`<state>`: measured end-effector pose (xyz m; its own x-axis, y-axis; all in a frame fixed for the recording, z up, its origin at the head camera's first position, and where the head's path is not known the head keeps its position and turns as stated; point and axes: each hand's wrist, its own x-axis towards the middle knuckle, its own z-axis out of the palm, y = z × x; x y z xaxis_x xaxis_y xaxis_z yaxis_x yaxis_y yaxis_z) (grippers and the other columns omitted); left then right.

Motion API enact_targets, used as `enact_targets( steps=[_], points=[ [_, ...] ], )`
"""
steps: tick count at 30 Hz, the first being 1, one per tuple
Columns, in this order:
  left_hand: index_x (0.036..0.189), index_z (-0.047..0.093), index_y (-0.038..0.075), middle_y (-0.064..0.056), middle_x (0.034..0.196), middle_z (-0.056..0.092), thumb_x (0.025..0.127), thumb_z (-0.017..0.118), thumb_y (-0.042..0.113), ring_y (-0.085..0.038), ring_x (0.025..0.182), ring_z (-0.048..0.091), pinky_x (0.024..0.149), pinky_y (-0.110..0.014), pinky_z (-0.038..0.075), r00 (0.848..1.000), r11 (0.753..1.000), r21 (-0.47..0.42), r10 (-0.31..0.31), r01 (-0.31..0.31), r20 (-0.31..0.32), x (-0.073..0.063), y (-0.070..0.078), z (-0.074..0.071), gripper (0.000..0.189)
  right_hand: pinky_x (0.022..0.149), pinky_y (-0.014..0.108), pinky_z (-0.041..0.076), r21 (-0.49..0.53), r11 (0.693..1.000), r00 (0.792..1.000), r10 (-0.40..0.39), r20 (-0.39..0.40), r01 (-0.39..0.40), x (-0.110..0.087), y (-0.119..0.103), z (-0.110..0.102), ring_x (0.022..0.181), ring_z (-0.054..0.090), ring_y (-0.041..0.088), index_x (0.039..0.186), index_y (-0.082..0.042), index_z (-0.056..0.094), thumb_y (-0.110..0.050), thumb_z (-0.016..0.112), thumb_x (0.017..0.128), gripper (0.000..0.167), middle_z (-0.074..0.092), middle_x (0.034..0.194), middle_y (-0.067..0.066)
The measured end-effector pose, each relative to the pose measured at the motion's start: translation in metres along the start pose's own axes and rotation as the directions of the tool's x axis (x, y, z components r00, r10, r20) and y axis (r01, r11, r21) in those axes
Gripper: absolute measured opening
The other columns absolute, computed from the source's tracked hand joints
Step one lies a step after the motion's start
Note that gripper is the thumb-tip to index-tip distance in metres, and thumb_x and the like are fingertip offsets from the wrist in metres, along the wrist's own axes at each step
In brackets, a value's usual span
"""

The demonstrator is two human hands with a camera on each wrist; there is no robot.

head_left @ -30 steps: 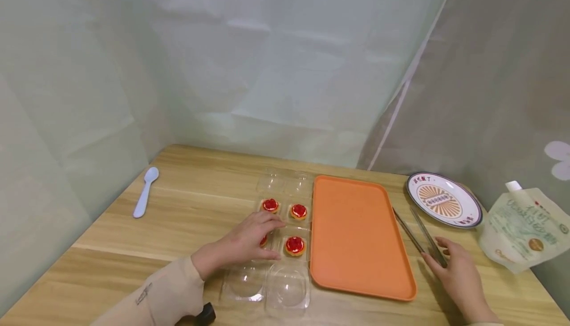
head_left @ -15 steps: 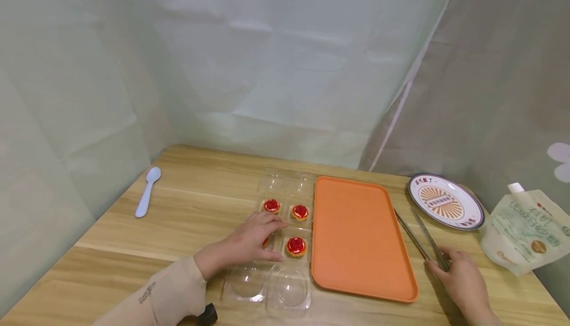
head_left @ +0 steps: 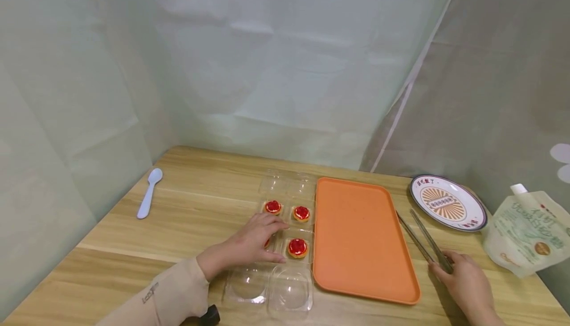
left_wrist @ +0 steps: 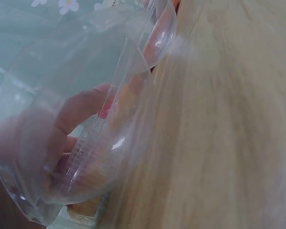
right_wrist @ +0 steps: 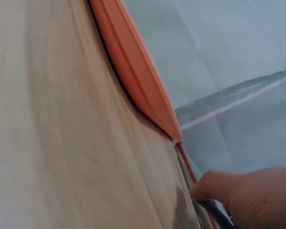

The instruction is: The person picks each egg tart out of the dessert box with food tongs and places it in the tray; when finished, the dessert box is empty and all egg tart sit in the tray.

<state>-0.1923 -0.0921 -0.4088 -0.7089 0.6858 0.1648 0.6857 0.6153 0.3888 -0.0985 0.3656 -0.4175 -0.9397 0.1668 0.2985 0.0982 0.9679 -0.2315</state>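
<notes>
My left hand [head_left: 251,242] arches over the clear plastic containers [head_left: 291,291], thumb and fingers spread around a red-topped tart that is mostly hidden beneath it. Three more tarts show: one at the front right [head_left: 297,248], one at the back right [head_left: 301,213], one at the back left [head_left: 273,207]. In the left wrist view, a clear domed lid [left_wrist: 119,143] stands in front of the left hand [left_wrist: 81,109]. Beside the orange tray, my right hand [head_left: 467,281] grips metal tongs [head_left: 441,256] near their closed end, their two arms spread apart and pointing away.
The orange tray [head_left: 360,237] lies right of the containers. Behind the tongs is a patterned plate [head_left: 447,202], with a spouted pouch [head_left: 530,232] at the right edge. A light blue spoon [head_left: 149,192] lies far left. Fabric screens [head_left: 267,69] enclose the back and sides.
Both hands keep nearly the same pose and place. The whole head view has shifted slightly, so everything appears a little farther right and lower.
</notes>
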Motion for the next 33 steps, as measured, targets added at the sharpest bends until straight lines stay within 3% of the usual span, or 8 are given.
enact_targets(
  steps=[5,11,19,26,29,33],
  points=[
    [0.131,0.056,0.007,-0.009,0.134,0.056,0.074,0.077,0.048,-0.030,0.130,0.045,0.114,-0.051,0.031,1.000,1.000,-0.002,0.003,-0.003,-0.008,0.000,-0.001,0.000,0.073,0.060,0.050,0.049,-0.004,1.000,1.000,0.004,-0.019,-0.004,-0.001,-0.001,-0.004,0.079,0.062,0.044,0.102,0.010,0.066,-0.023,0.074,0.076,0.043,0.065,0.087,0.027],
    [0.130,0.056,0.008,-0.008,0.133,0.057,0.074,0.077,0.049,-0.029,0.129,0.046,0.114,-0.051,0.030,1.000,1.000,0.005,0.010,-0.010,-0.015,-0.001,-0.001,0.001,0.073,0.058,0.050,0.049,-0.013,0.999,0.999,0.040,0.032,-0.039,0.003,-0.001,-0.018,0.083,0.062,0.048,0.109,0.009,0.063,-0.024,0.071,0.081,0.043,0.063,0.094,0.032],
    [0.130,0.057,0.009,-0.008,0.132,0.057,0.074,0.076,0.050,-0.028,0.128,0.047,0.113,-0.050,0.032,0.999,1.000,0.017,0.027,-0.026,-0.027,0.001,-0.002,0.002,0.071,0.067,0.057,0.049,-0.009,1.000,0.999,-0.029,-0.015,0.029,0.004,0.000,-0.031,0.086,0.060,0.051,0.109,0.008,0.063,-0.019,0.074,0.079,0.041,0.063,0.095,0.033],
    [0.131,0.056,0.010,-0.008,0.133,0.056,0.075,0.075,0.051,-0.028,0.130,0.046,0.114,-0.049,0.031,1.000,1.000,0.011,0.015,-0.015,-0.019,0.000,-0.002,0.003,0.073,0.061,0.052,0.049,-0.005,0.995,0.994,-0.104,-0.036,0.104,0.005,-0.004,-0.044,0.075,0.062,0.037,0.105,0.008,0.066,-0.014,0.078,0.074,0.040,0.066,0.085,0.023],
    [0.131,0.056,0.009,-0.008,0.133,0.057,0.075,0.076,0.050,-0.028,0.129,0.047,0.114,-0.050,0.032,1.000,1.000,0.010,0.018,-0.018,-0.020,0.000,-0.002,0.003,0.072,0.060,0.049,0.046,0.008,0.990,0.988,-0.136,-0.079,0.137,0.004,-0.009,-0.051,0.072,0.061,0.031,0.103,0.007,0.067,-0.012,0.079,0.072,0.038,0.066,0.083,0.017],
    [0.130,0.056,0.010,-0.008,0.133,0.057,0.075,0.075,0.050,-0.028,0.129,0.047,0.114,-0.050,0.031,1.000,1.000,0.010,0.019,-0.019,-0.024,0.000,-0.003,0.003,0.071,0.057,0.027,0.044,0.031,0.977,0.967,-0.204,-0.156,0.211,0.003,-0.017,-0.058,0.065,0.056,-0.001,0.099,0.002,0.068,-0.007,0.080,0.066,0.036,0.066,0.083,0.010]
  ],
)
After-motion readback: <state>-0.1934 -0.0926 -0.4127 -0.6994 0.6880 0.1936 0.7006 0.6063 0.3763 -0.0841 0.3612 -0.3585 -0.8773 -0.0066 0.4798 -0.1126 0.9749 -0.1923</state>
